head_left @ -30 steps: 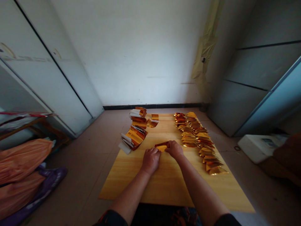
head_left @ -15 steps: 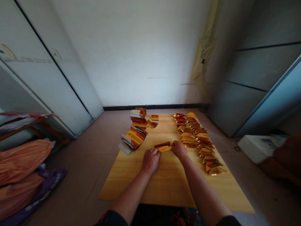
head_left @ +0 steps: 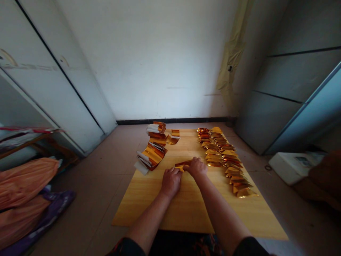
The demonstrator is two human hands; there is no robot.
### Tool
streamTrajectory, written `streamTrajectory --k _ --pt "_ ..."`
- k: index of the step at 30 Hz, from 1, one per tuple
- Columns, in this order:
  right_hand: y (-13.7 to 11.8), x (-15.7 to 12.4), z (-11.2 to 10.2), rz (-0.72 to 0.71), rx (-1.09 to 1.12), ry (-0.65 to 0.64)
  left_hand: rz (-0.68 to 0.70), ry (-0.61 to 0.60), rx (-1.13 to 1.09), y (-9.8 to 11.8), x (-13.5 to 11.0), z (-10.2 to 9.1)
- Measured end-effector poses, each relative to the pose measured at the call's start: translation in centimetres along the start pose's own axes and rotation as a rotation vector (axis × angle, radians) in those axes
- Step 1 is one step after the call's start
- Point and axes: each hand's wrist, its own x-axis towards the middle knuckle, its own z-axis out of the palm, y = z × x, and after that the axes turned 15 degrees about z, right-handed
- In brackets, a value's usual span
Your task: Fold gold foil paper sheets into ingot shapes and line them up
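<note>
A partly folded piece of gold foil paper lies at the middle of the wooden board. My left hand pinches its left end, fingers closed. Over its right part sits my right hand, thumb and fingers gripping the paper and covering much of it. To the left are curled stacks of gold foil sheets with white undersides. Loose gold sheets lie just beyond. On the right, folded gold paper pieces stand in overlapping rows.
The wooden board rests low, close to the white wall. Pale cabinets stand at left, a grey cabinet at right. Orange cloth hangs at lower left, and a white box is on the right.
My right hand has slid left along the gold paper, from its right end toward my left hand, and now covers more of it. My left hand stays in place.
</note>
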Motion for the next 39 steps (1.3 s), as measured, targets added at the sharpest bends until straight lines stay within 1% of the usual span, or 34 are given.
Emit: streamTrajectory --k 3,7,10,14,17,21,27,35,39 --pt "0.5 0.4 -0.3 0.023 -0.008 0.002 -0.009 -0.008 0.004 0.0 0.0 0.0" --pt "1.4 1.4 -0.1 0.001 -0.009 -0.011 -0.011 -0.009 -0.007 0.0 -0.1 0.1" --pt "2.2 1.9 0.2 -0.051 0.026 -0.02 -0.029 0.017 -0.034 0.0 0.2 0.3" --pt "3.0 2.1 0.5 -0.125 0.116 -0.004 -0.108 0.063 -0.064 -0.3 1.0 0.7" --pt "3.4 2.2 0.6 -0.16 0.134 -0.007 -0.133 0.091 -0.083 -0.4 1.5 1.0" --pt "3.6 2.2 0.7 -0.179 0.141 -0.001 -0.128 0.108 -0.078 -0.4 1.5 0.9" --pt "3.6 2.1 0.5 -0.171 0.165 -0.026 -0.163 0.085 -0.035 -0.3 1.5 0.8" --pt "3.5 1.6 0.0 -0.167 0.159 -0.033 -0.132 0.119 -0.085 -0.6 1.4 1.3" --pt "3.5 1.6 0.0 -0.177 0.145 -0.029 -0.125 0.117 -0.078 -0.7 1.3 1.4"
